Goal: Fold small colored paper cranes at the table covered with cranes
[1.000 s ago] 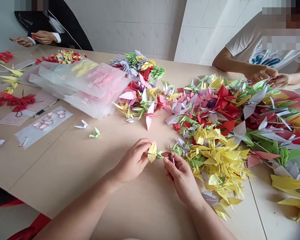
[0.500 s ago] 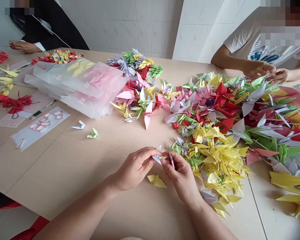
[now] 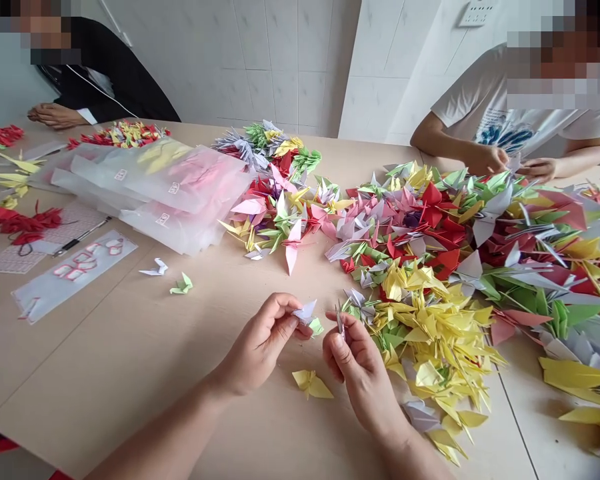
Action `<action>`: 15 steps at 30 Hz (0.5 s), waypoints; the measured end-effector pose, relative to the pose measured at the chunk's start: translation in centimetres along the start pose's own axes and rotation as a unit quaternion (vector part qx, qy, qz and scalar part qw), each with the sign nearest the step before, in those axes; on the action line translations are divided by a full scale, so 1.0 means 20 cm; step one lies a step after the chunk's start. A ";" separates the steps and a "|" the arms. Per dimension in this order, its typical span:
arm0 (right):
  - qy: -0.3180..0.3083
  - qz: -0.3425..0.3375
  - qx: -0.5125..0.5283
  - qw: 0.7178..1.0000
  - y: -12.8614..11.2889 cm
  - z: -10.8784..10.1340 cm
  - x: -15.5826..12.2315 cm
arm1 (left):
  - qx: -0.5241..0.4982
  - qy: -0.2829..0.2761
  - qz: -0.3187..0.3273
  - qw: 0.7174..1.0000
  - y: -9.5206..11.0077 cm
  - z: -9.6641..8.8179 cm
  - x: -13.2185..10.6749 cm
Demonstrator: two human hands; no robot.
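In my left hand (image 3: pixel 260 340) a small pale lilac paper crane (image 3: pixel 306 311) is pinched between thumb and fingers. A light green folded paper piece (image 3: pixel 316 327) shows just beside it, at the same fingertips. My right hand (image 3: pixel 357 363) is closed around slim metal tweezers (image 3: pixel 339 319), tips upward, held apart from the crane. On the table below the gap between my hands lies a yellow paper crane (image 3: pixel 311 385). A heap of yellow cranes (image 3: pixel 430 327) lies just right of my right hand.
Loose white (image 3: pixel 156 268) and green cranes (image 3: pixel 182 284) lie ahead on the left. Beyond are translucent bags (image 3: pixel 180 193), a plastic strip (image 3: pixel 75 277) and a pen (image 3: pixel 83 237). Mixed cranes (image 3: pixel 410 207) spread across the right. Two people sit opposite: dark sleeve (image 3: pixel 125 73), white shirt (image 3: pixel 480 100).
My hands have moved apart, and the tweezers have come away from the lilac crane. The green piece shows more clearly beside it. The view has tilted up slightly.
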State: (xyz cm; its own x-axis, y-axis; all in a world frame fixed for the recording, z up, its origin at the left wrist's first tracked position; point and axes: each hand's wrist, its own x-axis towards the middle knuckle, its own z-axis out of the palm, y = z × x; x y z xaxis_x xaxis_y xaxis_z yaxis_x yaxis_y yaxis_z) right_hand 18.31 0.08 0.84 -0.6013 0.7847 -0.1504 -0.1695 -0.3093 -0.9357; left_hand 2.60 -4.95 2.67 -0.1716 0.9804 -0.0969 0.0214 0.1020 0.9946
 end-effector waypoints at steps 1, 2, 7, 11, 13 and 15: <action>-0.004 -0.005 0.003 1.000 0.00 0.00 0.00 | -0.008 0.002 -0.001 1.000 -0.01 0.00 0.00; -0.009 -0.006 0.004 1.000 0.00 0.00 0.00 | -0.014 0.004 -0.002 1.000 -0.01 -0.01 0.00; -0.018 0.001 -0.036 0.999 0.00 -0.01 0.00 | -0.054 0.003 -0.009 0.999 -0.03 -0.02 0.00; -0.016 0.002 -0.076 0.997 -0.01 -0.01 0.00 | -0.069 0.005 -0.006 0.998 -0.04 -0.02 0.01; -0.020 0.001 -0.100 0.995 0.00 -0.02 0.00 | -0.069 0.004 -0.007 0.998 -0.03 -0.02 0.02; -0.026 -0.005 -0.127 0.992 0.00 -0.02 0.00 | -0.067 0.001 -0.005 0.998 -0.03 -0.02 0.02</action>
State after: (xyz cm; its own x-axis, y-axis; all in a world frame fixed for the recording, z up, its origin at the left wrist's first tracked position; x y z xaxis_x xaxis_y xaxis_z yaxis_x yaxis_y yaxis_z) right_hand 18.59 0.29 0.68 -0.6414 0.7560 -0.1306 0.0230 -0.1512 -0.9882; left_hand 2.20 -4.68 2.01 -0.1727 0.9791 -0.1073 -0.1128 0.0885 0.9897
